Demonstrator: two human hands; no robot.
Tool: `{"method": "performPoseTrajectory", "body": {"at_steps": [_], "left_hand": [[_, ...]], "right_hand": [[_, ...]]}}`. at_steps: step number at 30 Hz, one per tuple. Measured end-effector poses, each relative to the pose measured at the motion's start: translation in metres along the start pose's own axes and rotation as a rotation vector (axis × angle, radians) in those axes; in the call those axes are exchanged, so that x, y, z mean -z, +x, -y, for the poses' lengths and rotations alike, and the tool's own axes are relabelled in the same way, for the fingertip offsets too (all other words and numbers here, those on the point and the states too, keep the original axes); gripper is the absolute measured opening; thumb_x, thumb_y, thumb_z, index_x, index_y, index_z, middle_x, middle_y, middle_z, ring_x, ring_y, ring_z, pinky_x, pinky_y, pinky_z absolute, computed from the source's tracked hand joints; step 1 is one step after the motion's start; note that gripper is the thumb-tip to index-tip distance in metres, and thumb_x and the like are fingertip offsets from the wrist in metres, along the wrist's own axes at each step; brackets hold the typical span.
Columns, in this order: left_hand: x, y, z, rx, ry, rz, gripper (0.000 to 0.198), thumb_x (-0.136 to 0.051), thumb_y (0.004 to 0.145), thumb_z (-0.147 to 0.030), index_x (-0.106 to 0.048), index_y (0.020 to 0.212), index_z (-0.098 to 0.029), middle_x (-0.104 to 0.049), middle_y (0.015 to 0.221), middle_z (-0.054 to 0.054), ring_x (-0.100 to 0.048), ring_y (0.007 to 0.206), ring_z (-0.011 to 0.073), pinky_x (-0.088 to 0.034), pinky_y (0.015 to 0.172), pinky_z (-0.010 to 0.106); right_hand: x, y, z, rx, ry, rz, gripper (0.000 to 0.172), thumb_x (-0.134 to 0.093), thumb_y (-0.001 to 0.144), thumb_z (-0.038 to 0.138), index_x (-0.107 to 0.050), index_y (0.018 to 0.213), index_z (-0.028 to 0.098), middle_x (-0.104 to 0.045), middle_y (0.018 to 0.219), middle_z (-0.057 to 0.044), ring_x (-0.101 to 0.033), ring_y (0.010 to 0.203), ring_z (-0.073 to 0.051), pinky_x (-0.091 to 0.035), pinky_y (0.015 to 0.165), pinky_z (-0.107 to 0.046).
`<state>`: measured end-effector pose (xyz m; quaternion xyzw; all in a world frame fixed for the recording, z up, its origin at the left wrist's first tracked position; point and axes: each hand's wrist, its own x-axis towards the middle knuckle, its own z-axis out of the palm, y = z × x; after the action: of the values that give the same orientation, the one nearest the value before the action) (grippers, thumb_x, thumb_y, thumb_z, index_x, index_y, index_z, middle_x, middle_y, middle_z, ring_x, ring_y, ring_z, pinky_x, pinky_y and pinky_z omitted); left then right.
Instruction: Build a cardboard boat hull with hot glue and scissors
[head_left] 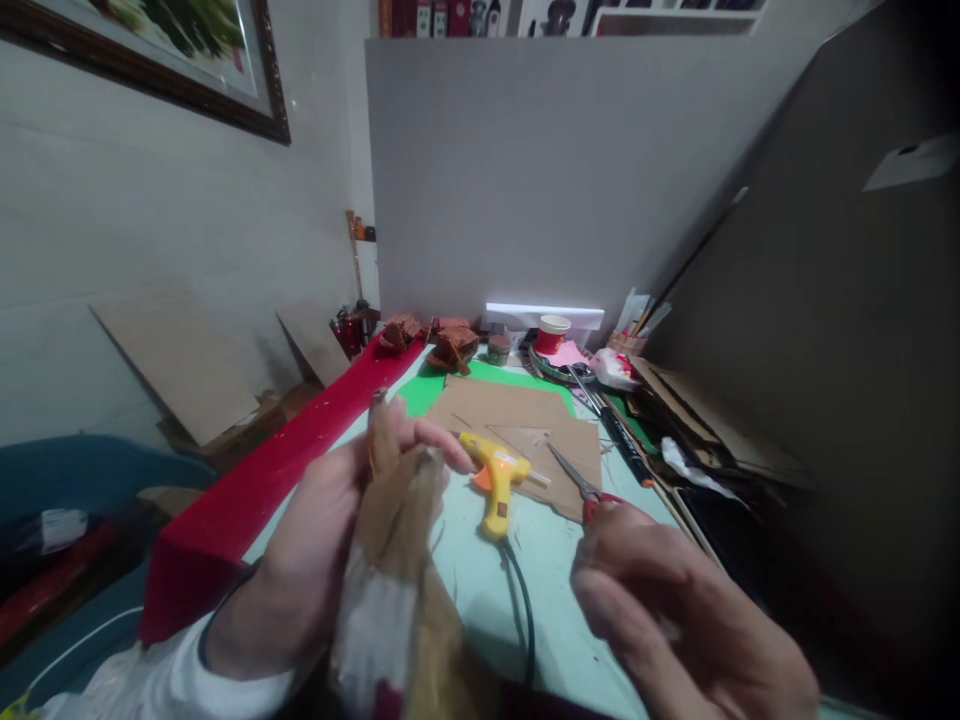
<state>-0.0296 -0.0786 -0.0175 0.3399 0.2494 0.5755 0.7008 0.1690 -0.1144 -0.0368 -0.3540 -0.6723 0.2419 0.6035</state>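
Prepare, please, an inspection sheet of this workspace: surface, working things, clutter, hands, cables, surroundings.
Surface: pale tabletop, with cardboard sheet over a bright green sheet.
Job's things: yellow glue gun lying partly on the cardboard sheet; red-handled scissors; brown cardboard piece.
Clutter: red-and-white cup and small jar at the far side.
Hands: left hand holds the brown cardboard piece; right hand at the scissors' handles, grip hidden.
Cables: dark cable from the glue gun; plug not visible.
Surroundings: grey panel behind; framed picture upper left.
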Motion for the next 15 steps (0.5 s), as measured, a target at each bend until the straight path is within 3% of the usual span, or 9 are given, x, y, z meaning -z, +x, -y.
{"method": "performPoseTrajectory", "body": {"at_steps": [2, 4, 6, 10, 15], "left_hand": [[-0.009, -0.007, -0.009, -0.093, 0.078, -0.133, 0.04, -0.054, 0.098, -0.04, -0.076, 0.077, -0.014, -0.061, 0.061, 0.002, -0.052, 0.051, 0.0087, -0.047, 0.049, 0.015], [-0.016, -0.009, -0.015, -0.177, 0.151, -0.203, 0.03, -0.06, 0.094, -0.035, -0.077, 0.078, -0.016, -0.054, 0.057, -0.002, -0.044, 0.049, 0.007, -0.042, 0.046, 0.012], [-0.02, -0.008, -0.015, -0.261, 0.235, -0.25, 0.023, -0.068, 0.09, -0.036, -0.077, 0.08, -0.018, -0.048, 0.056, -0.004, -0.038, 0.048, 0.0062, -0.037, 0.044, 0.01], [-0.021, -0.006, -0.007, -0.414, 0.353, -0.298, 0.023, -0.074, 0.088, -0.043, -0.075, 0.079, -0.022, -0.051, 0.06, -0.005, -0.042, 0.054, 0.0072, -0.039, 0.049, 0.01], [-0.018, -0.007, -0.001, -0.433, 0.429, -0.278, 0.017, -0.076, 0.086, -0.042, -0.075, 0.085, -0.025, -0.057, 0.062, -0.006, -0.045, 0.054, 0.0071, -0.039, 0.05, 0.01]], "right_hand": [[-0.002, 0.005, 0.003, -0.014, 0.047, 0.042, 0.011, -0.066, 0.092, 0.02, -0.066, 0.085, 0.028, -0.06, 0.078, -0.001, -0.059, 0.072, -0.017, -0.049, 0.069, -0.027], [-0.005, 0.007, 0.006, -0.031, 0.027, 0.053, 0.009, -0.067, 0.091, 0.021, -0.072, 0.089, 0.028, -0.068, 0.096, -0.005, -0.065, 0.091, -0.023, -0.052, 0.084, -0.031], [-0.007, 0.007, 0.009, -0.038, 0.01, 0.045, 0.009, -0.068, 0.091, 0.024, -0.074, 0.085, 0.026, -0.071, 0.101, -0.007, -0.066, 0.096, -0.025, -0.053, 0.09, -0.034], [-0.008, 0.003, 0.01, -0.073, 0.059, 0.006, 0.022, -0.06, 0.098, 0.028, -0.07, 0.079, 0.025, -0.067, 0.077, -0.003, -0.062, 0.074, -0.02, -0.051, 0.074, -0.03], [-0.001, -0.007, 0.002, -0.16, 0.038, 0.037, 0.044, -0.045, 0.107, 0.034, -0.048, 0.065, 0.02, -0.047, 0.062, 0.0, -0.046, 0.059, -0.014, -0.035, 0.053, -0.026]]}}
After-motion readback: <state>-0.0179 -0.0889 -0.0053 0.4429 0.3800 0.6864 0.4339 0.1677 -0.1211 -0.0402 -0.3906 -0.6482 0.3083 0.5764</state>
